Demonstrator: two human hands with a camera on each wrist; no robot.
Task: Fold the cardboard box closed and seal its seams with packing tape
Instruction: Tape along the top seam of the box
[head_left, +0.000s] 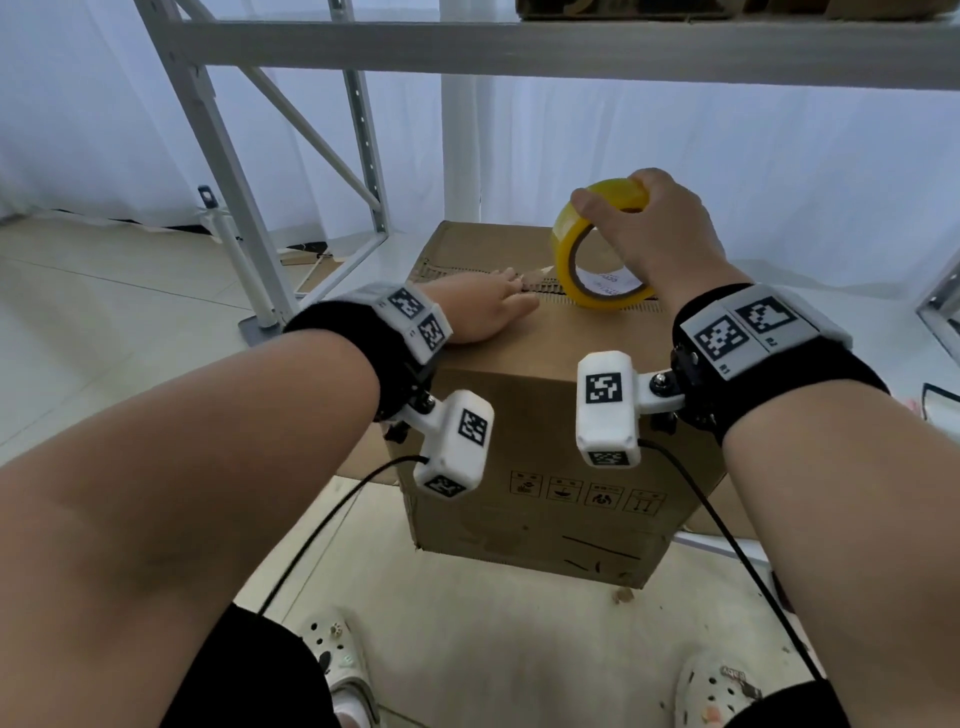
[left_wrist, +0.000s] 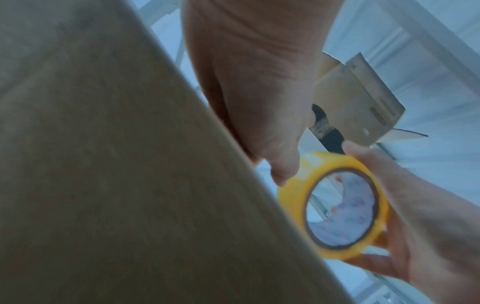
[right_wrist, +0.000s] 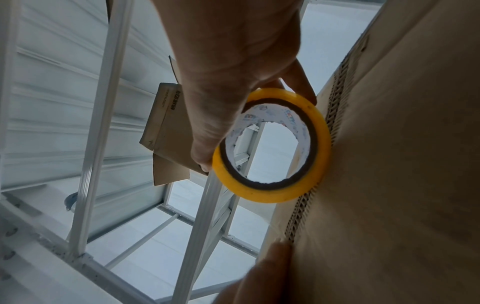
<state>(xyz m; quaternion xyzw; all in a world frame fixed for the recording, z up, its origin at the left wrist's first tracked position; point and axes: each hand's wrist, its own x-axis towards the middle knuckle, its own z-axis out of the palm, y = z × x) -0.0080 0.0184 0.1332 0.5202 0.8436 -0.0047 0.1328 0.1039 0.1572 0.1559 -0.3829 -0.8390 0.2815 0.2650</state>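
Your left hand (head_left: 480, 306), frame centre, lies flat pinning the tape end on the box (head_left: 545, 415) seam; right hand (head_left: 660, 234) grips the tape roll (head_left: 563, 244). Risk: tape drifts off-seam if pressure slackens.

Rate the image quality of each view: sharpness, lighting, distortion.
Head view: bright, even daylight, sharp on the cardboard box and tape roll, with wide-angle bending of the shelf frame. Left wrist view: dim, bluish and soft; the left hand and box surface are blurred. Right wrist view: dim but sharper, with the right hand backlit.
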